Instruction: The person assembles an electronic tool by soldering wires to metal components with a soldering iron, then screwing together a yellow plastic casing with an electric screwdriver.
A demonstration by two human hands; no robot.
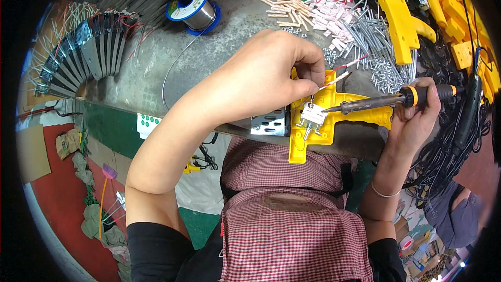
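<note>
My left hand (271,75) reaches across the bench and pinches thin red and white wires (342,75) over a yellow plastic housing (360,107). A small white switch part (313,115) sits in that housing at the bench's front edge. My right hand (415,117) grips a soldering iron (396,99) by its black and orange handle. The iron's dark tip points left and touches the white switch part just below the wire ends.
A spool of solder wire (193,8) stands at the back. Metal rods and screws (373,42), small white and tan parts (308,10), more yellow housings (404,26) and a fan of metal strips (83,57) lie around. Black cables (459,130) hang at the right.
</note>
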